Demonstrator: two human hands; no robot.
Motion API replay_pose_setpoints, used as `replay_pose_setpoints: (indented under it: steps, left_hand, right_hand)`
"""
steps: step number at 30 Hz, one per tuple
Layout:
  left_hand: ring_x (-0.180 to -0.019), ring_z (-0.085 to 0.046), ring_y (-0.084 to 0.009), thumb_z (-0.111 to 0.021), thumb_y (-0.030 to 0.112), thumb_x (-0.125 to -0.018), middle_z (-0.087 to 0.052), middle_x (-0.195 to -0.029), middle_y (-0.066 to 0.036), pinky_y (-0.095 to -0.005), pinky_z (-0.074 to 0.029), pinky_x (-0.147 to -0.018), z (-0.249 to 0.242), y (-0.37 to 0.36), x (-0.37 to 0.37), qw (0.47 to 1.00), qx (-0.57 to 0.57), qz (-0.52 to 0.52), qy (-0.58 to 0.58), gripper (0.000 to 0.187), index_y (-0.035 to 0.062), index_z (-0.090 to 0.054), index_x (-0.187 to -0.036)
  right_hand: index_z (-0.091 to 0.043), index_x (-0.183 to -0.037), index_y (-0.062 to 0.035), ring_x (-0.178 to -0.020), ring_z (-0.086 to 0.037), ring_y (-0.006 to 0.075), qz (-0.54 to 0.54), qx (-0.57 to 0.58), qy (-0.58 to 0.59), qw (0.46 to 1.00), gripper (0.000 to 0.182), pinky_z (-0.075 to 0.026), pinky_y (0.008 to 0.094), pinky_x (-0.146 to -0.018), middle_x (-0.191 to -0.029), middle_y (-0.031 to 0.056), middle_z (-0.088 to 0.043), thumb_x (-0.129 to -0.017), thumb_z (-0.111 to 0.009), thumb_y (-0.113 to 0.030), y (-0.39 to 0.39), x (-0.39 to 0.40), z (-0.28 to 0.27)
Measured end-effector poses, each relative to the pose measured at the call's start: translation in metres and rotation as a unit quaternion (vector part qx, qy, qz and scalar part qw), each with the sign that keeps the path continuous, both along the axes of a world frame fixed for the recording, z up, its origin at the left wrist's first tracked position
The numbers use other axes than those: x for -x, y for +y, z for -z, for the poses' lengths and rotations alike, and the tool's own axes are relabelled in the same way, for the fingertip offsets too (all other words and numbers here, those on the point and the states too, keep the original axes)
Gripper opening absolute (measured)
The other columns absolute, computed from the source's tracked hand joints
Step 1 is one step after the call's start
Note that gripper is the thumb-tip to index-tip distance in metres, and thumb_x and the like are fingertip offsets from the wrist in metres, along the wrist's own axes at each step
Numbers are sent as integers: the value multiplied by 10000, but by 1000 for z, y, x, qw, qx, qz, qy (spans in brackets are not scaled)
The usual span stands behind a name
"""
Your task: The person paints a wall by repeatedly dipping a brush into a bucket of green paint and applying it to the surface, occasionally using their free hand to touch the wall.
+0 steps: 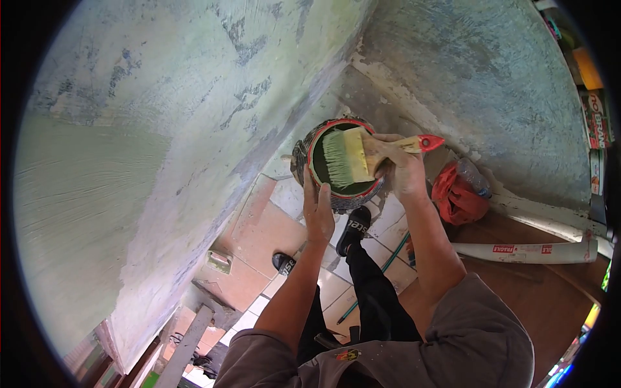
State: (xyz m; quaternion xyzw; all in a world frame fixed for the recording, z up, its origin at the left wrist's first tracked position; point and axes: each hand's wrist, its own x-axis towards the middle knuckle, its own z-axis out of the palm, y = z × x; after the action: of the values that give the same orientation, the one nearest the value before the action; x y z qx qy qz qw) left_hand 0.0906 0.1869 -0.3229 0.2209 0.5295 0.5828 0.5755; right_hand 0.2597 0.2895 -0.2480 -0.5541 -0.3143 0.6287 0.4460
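Note:
A wide paintbrush, with pale bristles, a yellowish ferrule and a red-tipped wooden handle, lies across the mouth of a round paint bucket. My right hand is closed around the brush near the base of its handle. Dark green paint shows inside the bucket's red rim. Gripping the near left side of that rim is my left hand, its thumb and fingers at the edge. The bucket's outside is dark and smeared. Whether its base rests on anything is hidden.
A patchy wall rises on the left, with a smoother green area, and meets another wall. A red plastic bag, a white tube and a thin green pole lie at right. Tiles cover the floor.

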Motion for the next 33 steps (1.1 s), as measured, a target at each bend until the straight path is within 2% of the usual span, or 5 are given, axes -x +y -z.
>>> replay_pose_setpoints:
  steps: [5, 10, 15, 27, 33]
  left_hand:
    - [-1513, -383, -260, -468, 113, -1108, -368, -1662, -199, -335, -285, -1240, 13, -3, 4, 999, -37, 5, -9, 639, -32, -193, -1666]
    - [-1544, -365, -331, -466, 121, -1109, -380, -1649, -253, -356, -255, -1263, 27, -8, 13, 929, -51, 63, 360, 578, -53, -280, -1628]
    - [-1512, -422, -373, -566, 200, -1074, -432, -1619, -262, -401, -320, -1239, -71, 1, 11, 943, 14, 46, 330, 586, -2, -390, -1594]
    - [-1519, -408, -421, -658, 184, -1025, -485, -1587, -249, -487, -348, -1231, -391, 96, 43, 825, -284, -26, 487, 484, 23, -568, -1473]
    - [-1510, -419, -400, -687, 193, -994, -508, -1565, -224, -544, -314, -1252, -554, 152, 100, 588, -417, -55, 690, 375, 55, -662, -1341]
  right_hand:
    - [-675, -1243, 64, -774, -688, 158, 75, 44, 219, 972, 450, -521, 276, -578, -1013, 81, -738, -918, -702, -247, -10, -20, 17]
    - [-616, -1380, 17, -1030, -718, 250, 98, 73, 445, 887, 546, -586, 359, -880, -1217, 112, -717, -935, -685, -292, -26, -12, -15]
    - [-518, -1491, -34, -1221, -701, 338, 5, 23, 635, 772, 544, -620, 485, -1009, -1381, 185, -678, -981, -653, -167, -16, -6, -90]
    - [-442, -1545, -13, -1214, -694, 312, -251, -195, 591, 741, 699, -603, 433, -1007, -1386, 161, -655, -928, -723, -185, 72, 35, -415]
    - [-527, -1491, 27, -1196, -692, 261, -172, -514, 311, 781, 637, -576, 361, -1000, -1313, 140, -694, -924, -736, -174, 75, 58, -584]
